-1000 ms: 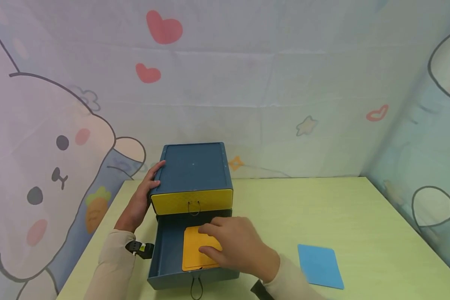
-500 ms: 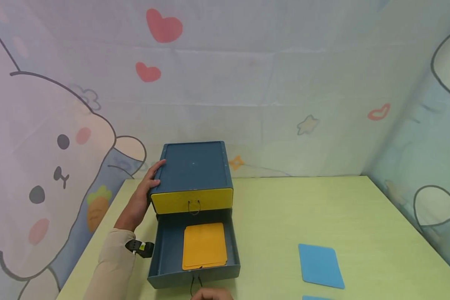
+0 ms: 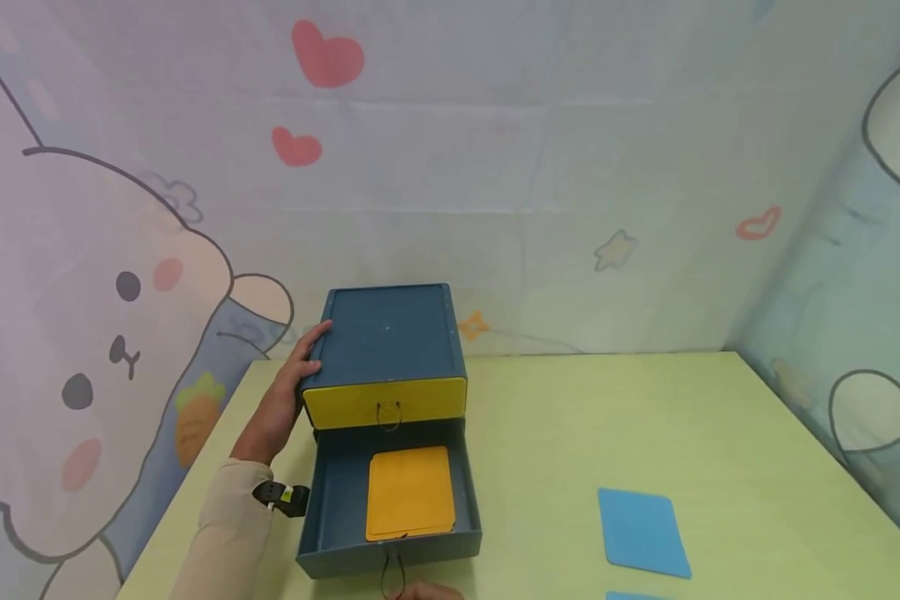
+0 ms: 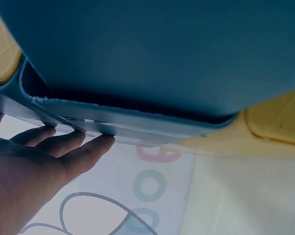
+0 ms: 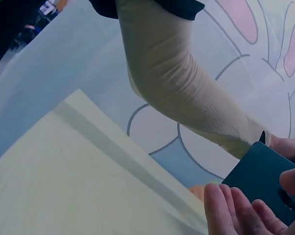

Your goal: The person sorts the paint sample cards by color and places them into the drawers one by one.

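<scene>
A small dark blue two-drawer box [image 3: 386, 333] stands on the table, its yellow-fronted upper drawer [image 3: 352, 407] pushed in. The lower drawer [image 3: 337, 492] is pulled out and holds a few stacked orange cards [image 3: 411, 492]. My left hand [image 3: 279, 404] rests along the box's left side, fingers extended; in the left wrist view its fingertips touch the blue side wall. At the bottom edge of the head view my right hand [image 3: 429, 592] is by the lower drawer's cord loop [image 3: 393, 575]. The right wrist view shows its fingers [image 5: 233, 208] and thumb apart before the drawer front [image 5: 255, 169].
A blue card [image 3: 643, 532] lies on the table right of the box, with part of another blue card [image 3: 633, 596] at the frame's bottom edge. Behind the pale yellow table [image 3: 607, 417] hangs a cartoon-printed cloth [image 3: 450, 167].
My right hand has left the orange cards and moved down toward me, to the cord loop. A second blue card has come into sight at the bottom. Left hand and drawers have stayed put.
</scene>
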{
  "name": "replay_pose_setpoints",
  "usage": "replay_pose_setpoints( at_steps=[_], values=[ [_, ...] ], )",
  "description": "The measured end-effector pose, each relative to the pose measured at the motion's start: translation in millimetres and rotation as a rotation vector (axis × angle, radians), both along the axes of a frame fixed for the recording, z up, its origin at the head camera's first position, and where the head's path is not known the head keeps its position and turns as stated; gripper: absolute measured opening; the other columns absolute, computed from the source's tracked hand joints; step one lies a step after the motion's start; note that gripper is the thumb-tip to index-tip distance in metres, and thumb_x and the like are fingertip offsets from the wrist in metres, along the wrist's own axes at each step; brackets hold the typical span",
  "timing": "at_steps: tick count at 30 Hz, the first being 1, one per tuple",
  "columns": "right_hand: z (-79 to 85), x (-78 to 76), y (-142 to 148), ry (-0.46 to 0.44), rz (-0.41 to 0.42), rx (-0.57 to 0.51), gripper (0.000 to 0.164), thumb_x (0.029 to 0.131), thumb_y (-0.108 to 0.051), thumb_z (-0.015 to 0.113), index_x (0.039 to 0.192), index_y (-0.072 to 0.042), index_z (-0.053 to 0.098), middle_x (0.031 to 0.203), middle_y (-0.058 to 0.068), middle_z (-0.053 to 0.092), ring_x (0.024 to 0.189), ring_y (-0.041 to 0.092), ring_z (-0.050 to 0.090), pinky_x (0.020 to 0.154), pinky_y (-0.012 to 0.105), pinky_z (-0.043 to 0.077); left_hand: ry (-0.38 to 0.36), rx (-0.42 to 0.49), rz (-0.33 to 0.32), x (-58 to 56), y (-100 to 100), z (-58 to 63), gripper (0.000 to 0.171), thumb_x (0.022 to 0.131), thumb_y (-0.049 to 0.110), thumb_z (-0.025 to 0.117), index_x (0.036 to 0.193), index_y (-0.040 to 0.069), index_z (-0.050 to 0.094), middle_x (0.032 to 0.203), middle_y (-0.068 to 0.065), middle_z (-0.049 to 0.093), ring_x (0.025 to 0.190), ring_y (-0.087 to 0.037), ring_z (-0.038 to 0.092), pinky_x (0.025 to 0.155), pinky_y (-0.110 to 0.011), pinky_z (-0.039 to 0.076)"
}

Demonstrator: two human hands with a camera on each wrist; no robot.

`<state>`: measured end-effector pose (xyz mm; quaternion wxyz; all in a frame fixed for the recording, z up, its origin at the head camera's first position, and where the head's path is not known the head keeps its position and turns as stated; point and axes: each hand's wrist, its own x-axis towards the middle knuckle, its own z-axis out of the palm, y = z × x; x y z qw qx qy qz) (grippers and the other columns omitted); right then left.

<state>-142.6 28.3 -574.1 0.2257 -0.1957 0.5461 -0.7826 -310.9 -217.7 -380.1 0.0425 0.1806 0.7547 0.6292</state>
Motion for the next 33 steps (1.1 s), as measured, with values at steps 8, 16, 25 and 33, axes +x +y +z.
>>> replay_pose_setpoints(
  at_steps=[8, 16, 25, 33],
  values=[
    [76.9, 11.7, -15, -0.229, -0.154, 0.063, 0.042, 0.094, -0.016, 0.061, 0.12, 0.016, 0.062, 0.116, 0.034, 0.069, 0.104, 0.028, 0.074, 0.082, 0.028, 0.059, -0.005, -0.002, -0.002, 0.1, 0, 0.4, 0.054, 0.107, 0.042, 0.025, 0.16, 0.043, 0.015, 0.171, 0.002, -0.014, 0.157, -0.039, -0.002, 0.123, -0.069, 0.005],
    [87.5, 10.4, -21, -0.325, -0.19, 0.056, 0.047, 0.092, -0.025, 0.067, 0.125, 0.008, 0.063, 0.11, 0.024, 0.075, 0.098, 0.028, 0.075, 0.088, 0.04, 0.061, -0.002, -0.004, 0.008, 0.4, 0, 0.7, 0.054, 0.107, 0.042, 0.025, 0.16, 0.044, 0.015, 0.17, 0.003, -0.015, 0.157, -0.039, -0.002, 0.123, -0.069, 0.004],
    [113.0, -0.7, -22, -0.321, -0.229, 0.155, 0.041, 0.099, -0.022, 0.06, 0.132, 0.001, 0.061, 0.115, 0.018, 0.075, 0.09, 0.025, 0.076, 0.086, 0.041, 0.061, -0.013, -0.01, 0.013, 0.2, 0, 0.2, 0.054, 0.107, 0.042, 0.024, 0.16, 0.044, 0.015, 0.17, 0.003, -0.016, 0.157, -0.04, -0.003, 0.122, -0.07, 0.004],
    [122.6, -17.9, -24, -0.299, -0.229, 0.188, 0.042, 0.102, -0.028, 0.056, 0.138, -0.007, 0.058, 0.123, 0.014, 0.072, 0.09, 0.024, 0.075, 0.08, 0.043, 0.063, -0.022, -0.012, 0.014, 1.4, 1, 2.4, 0.054, 0.107, 0.041, 0.024, 0.16, 0.043, 0.014, 0.17, 0.002, -0.017, 0.157, -0.041, -0.004, 0.122, -0.069, 0.003]
  ],
)
